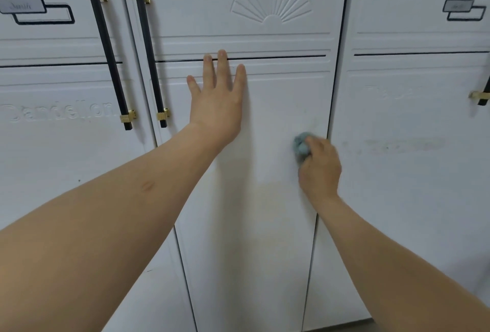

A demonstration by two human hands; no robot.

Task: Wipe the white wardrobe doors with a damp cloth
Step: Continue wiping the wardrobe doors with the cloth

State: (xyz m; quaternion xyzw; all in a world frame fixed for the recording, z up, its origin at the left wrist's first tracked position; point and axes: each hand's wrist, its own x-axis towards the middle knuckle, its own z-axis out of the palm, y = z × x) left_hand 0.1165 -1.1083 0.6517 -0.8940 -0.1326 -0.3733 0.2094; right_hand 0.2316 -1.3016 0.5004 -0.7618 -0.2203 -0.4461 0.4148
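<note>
The middle white wardrobe door (270, 108) fills the centre of the head view, with an embossed fan pattern at its top. My left hand (218, 103) lies flat against it with straight fingers, fingertips up at a thin black groove. My right hand (319, 167) grips a small bunched blue-green cloth (301, 146) and presses it onto the same door near its right edge. Most of the cloth is hidden inside my fist.
A left door (53, 146) with embossed lettering and a right door (411, 185) with a faint smudged streak flank the middle one. Two black bar handles with gold mounts (108, 50) (150, 50) stand left of my left hand. Another handle end (481, 96) shows at the far right.
</note>
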